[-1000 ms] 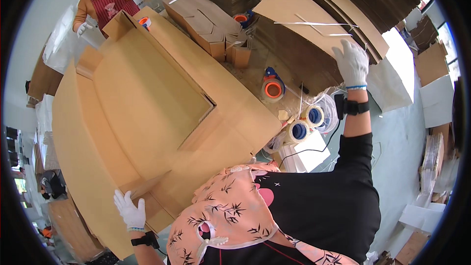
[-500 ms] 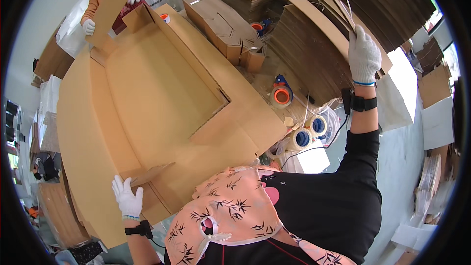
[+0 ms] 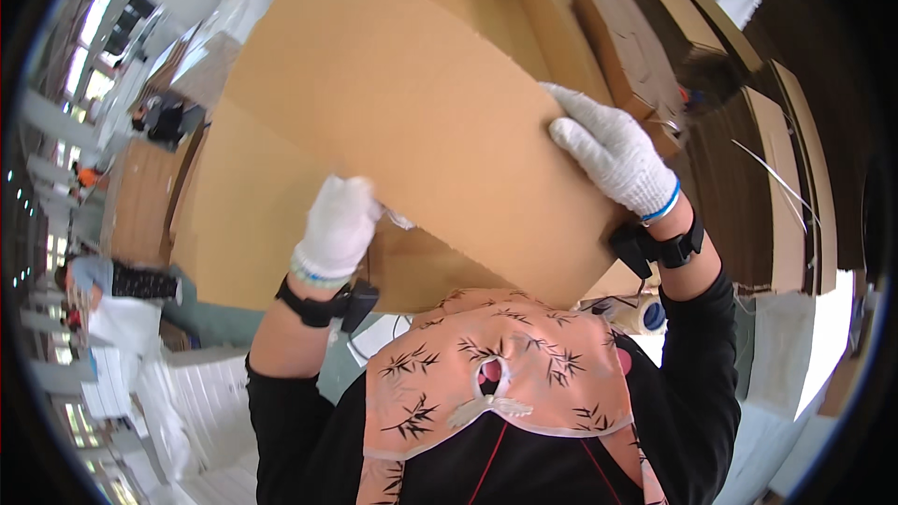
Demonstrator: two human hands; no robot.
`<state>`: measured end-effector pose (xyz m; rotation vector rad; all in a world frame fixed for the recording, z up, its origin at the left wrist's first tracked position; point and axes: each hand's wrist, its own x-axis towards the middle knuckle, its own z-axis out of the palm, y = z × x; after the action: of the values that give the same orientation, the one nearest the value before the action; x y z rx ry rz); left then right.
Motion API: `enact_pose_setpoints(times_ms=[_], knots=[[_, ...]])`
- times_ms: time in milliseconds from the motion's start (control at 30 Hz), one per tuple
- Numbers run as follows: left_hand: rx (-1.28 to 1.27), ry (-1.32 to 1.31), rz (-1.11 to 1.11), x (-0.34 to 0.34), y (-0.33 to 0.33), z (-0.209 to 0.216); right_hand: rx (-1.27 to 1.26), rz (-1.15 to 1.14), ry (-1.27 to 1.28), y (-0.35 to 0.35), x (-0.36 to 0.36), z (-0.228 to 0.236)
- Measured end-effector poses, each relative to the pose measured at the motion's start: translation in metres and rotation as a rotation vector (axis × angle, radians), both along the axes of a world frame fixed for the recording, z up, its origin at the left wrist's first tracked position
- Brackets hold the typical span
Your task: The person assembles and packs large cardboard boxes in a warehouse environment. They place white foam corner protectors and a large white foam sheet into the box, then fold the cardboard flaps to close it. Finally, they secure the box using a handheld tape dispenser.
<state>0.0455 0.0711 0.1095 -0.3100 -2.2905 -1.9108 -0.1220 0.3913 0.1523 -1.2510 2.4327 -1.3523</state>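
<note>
Both gloved hands, the left hand and right hand, clamped the edges of a cardboard sheet, seemingly light, stiff yet floppy, best held at opposite edges.

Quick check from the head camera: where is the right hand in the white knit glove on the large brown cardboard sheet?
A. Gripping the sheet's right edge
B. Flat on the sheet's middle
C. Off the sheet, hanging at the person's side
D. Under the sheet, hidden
A: the right hand in the white knit glove wraps over the right edge of the large brown cardboard sheet, while the left hand holds its lower edge.
</note>
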Motion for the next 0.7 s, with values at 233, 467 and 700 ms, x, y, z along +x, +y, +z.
enact_pose_setpoints(times_ms=[233, 467, 700], knots=[[0.414, -0.021, 0.765, -0.019, 0.024, 0.007, 0.076, 0.167, 0.675, -0.048, 0.022, -0.014], [0.653, -0.370, 0.272, -0.013, 0.003, -0.013, 0.173, 0.111, 1.024, -0.057, -0.030, -0.035], [-1.247, -0.331, 0.384, 0.030, -0.049, -0.082, 0.288, 0.252, 0.379, 0.006, -0.083, -0.066]])
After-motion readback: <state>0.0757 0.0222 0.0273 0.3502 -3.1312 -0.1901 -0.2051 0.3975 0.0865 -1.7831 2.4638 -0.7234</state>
